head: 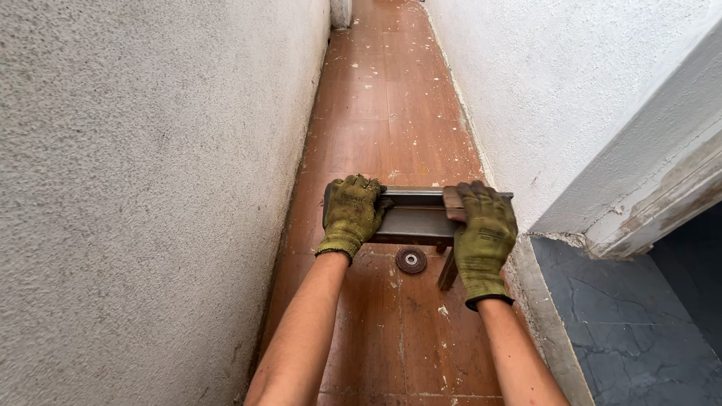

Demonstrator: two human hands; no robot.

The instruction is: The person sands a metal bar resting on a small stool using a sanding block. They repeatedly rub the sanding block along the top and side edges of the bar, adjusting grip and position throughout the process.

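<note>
Both my hands wear olive-green work gloves. A short grey metal beam [413, 219] is held crosswise above a brown tiled floor [391, 113]. My left hand [351, 215] grips the beam's left end. My right hand [483, 237] is closed over its right end, pressing a small brown block [452, 203] against the top edge. A dark leg or stick [447, 272] shows below the beam, under my right hand. A round grinding disc [411, 260] lies flat on the floor just below the beam.
A rough plastered wall [150, 188] stands close on the left and a white wall [556, 98] on the right, forming a narrow corridor. A worn door frame [654, 203] and dark stone floor [632, 316] are at the lower right. White paint specks dot the tiles.
</note>
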